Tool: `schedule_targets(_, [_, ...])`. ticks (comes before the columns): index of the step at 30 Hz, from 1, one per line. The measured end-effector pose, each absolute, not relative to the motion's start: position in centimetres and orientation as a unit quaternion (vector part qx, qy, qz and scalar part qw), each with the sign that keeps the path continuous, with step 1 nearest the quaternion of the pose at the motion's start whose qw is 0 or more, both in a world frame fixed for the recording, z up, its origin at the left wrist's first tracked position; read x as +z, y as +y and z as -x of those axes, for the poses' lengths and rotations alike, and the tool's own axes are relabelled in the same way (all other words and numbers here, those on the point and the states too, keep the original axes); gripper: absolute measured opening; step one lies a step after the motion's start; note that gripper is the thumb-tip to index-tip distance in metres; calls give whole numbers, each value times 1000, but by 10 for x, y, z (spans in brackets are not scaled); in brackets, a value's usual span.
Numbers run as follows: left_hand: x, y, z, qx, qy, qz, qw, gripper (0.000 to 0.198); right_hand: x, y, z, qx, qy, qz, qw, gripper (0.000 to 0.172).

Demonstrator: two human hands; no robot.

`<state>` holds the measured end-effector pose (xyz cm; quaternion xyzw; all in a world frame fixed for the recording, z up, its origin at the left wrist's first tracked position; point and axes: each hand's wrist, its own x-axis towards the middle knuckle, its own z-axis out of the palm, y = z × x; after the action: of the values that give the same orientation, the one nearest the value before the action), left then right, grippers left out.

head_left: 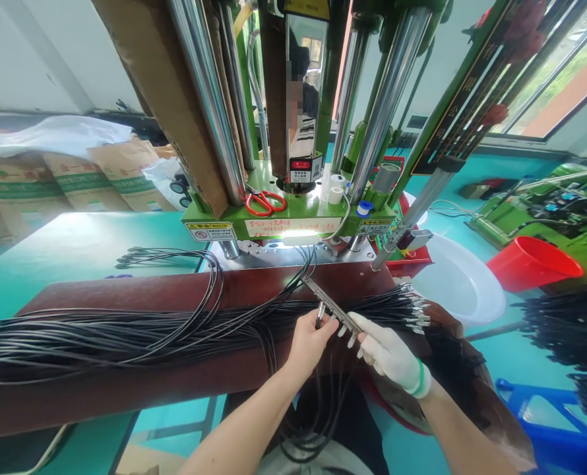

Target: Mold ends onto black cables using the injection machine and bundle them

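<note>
My bare left hand (309,338) pinches the metal-tipped end of a black cable (320,315) and holds it against a narrow metal fixture bar (329,305). My right hand (388,353), in a white glove, grips the lower end of that bar, which carries several cable ends along its length. Black cables run from the bar up toward the green press machine (293,221). A thick bundle of black cables (125,333) lies across the dark red bench (254,280) to the left of my hands. More cable ends with metal tips (415,310) fan out just right of the bar.
Red-handled scissors (266,202) lie on the press base between chrome columns. A white basin (459,280) and a red bucket (533,260) stand to the right, with another cable heap (573,330) beyond. Paper sacks (80,178) are stacked at the left. A blue crate (555,422) sits low right.
</note>
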<state>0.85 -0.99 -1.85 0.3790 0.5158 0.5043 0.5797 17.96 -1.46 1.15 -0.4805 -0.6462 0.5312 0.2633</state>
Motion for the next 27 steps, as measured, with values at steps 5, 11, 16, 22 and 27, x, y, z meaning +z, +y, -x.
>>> schedule_targets(5, [-4, -16, -2, 503, 489, -416, 579, 31, 13, -14, -183, 592, -567, 503, 274, 63])
schedule_targets(11, [1, -24, 8, 568, 487, -302, 590, 31, 14, -10, -188, 615, -553, 491, 275, 60])
schedule_targets(16, [-11, -21, 3, 529, 526, -393, 538, 27, 6, -10, -190, 617, -552, 493, 266, 62])
schedule_targets(22, [-10, -19, 3, 519, 559, -441, 473, 20, 4, -8, -192, 626, -566, 474, 250, 62])
schedule_targets(27, [-11, -20, 4, 531, 560, -422, 477, 20, 5, -8, -192, 613, -581, 482, 232, 66])
